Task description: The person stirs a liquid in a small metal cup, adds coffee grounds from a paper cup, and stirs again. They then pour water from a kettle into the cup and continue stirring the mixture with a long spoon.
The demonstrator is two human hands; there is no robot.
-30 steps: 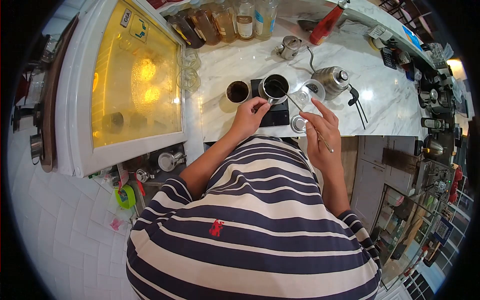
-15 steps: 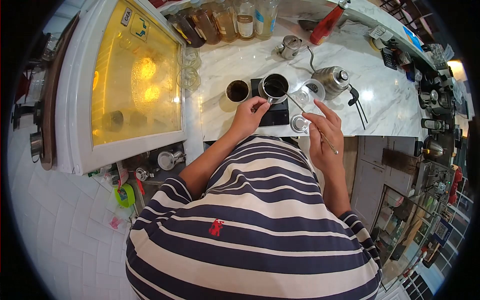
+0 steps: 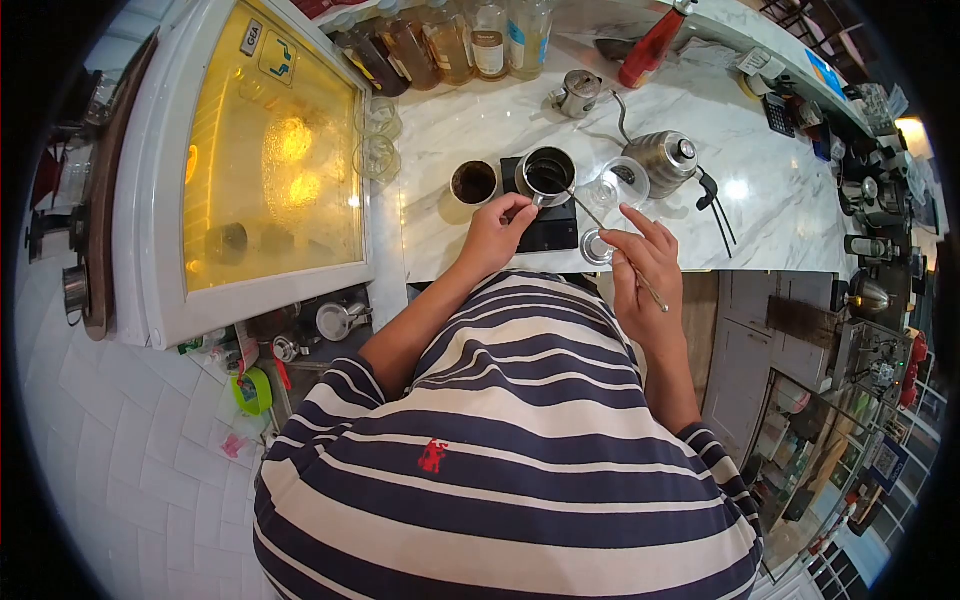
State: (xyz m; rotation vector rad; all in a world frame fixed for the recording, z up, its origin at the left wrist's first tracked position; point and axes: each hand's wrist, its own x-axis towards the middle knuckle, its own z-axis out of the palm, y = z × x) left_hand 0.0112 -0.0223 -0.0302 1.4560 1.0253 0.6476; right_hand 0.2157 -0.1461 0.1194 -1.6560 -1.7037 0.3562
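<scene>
Left hand point(image 3: 492, 235) pinching steel cup point(image 3: 547, 172) on scale point(image 3: 548, 228); right hand point(image 3: 645, 262) gripping stirrer point(image 3: 608, 228); "GEA" chiller point(image 3: 252, 160) alongside.

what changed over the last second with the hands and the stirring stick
The right hand shifted slightly, swinging the thin stick it grips, whose tip stays in the dark liquid in the metal cup. The left hand kept its grip at the cup's base on the black scale. The kettle and brown cup did not move.

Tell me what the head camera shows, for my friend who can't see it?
A person's right hand holds a thin stirring stick in a metal cup of dark liquid on a black scale, while the left hand steadies the cup.
</scene>
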